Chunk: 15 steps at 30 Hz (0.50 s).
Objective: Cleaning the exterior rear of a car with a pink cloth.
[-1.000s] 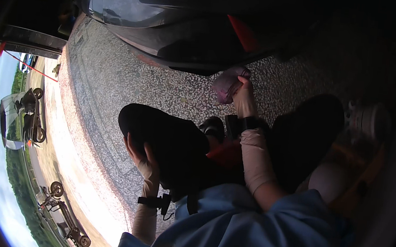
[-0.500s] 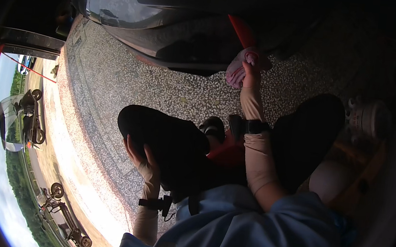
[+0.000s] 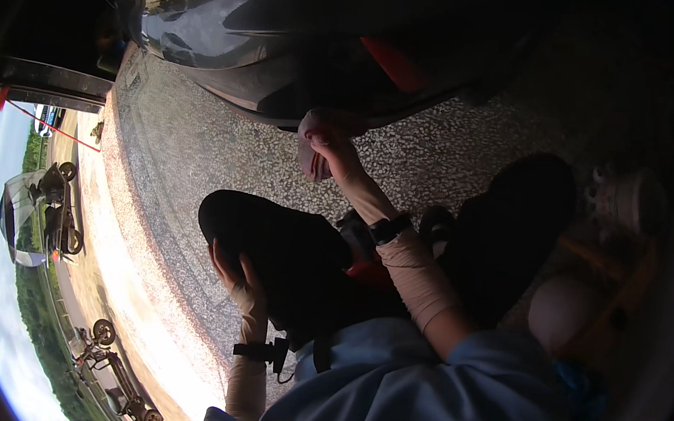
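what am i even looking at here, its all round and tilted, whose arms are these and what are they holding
This is one view from a wide fisheye camera worn on a person's head, looking down, so edges bend. The arms are that person's own. The right hand reaches out and grips a pinkish cloth against the dark, shiny car body. The left hand rests on the person's knee in dark trousers. Below is speckled gravel-like ground. Both wrists wear black bands.
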Each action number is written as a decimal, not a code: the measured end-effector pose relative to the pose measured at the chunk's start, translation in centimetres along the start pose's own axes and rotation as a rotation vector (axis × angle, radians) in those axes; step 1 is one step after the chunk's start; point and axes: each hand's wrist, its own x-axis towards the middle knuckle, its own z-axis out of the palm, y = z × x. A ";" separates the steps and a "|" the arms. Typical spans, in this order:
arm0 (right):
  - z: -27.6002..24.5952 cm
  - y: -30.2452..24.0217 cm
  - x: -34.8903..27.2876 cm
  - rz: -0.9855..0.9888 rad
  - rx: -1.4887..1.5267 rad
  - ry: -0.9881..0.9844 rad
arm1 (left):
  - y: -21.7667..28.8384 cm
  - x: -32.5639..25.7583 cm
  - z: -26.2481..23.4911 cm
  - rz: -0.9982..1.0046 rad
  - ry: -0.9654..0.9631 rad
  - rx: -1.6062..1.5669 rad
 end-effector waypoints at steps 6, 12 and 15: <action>0.4 -3.6 -0.5 0.299 0.600 0.212 | -0.3 0.0 -0.2 0.018 0.022 0.071; 0.5 -7.8 -1.0 0.097 0.206 0.304 | -0.2 0.2 -0.4 0.007 0.018 0.113; -0.4 -9.3 -1.4 -0.086 0.113 0.340 | -0.4 0.1 -0.5 -0.001 0.030 0.125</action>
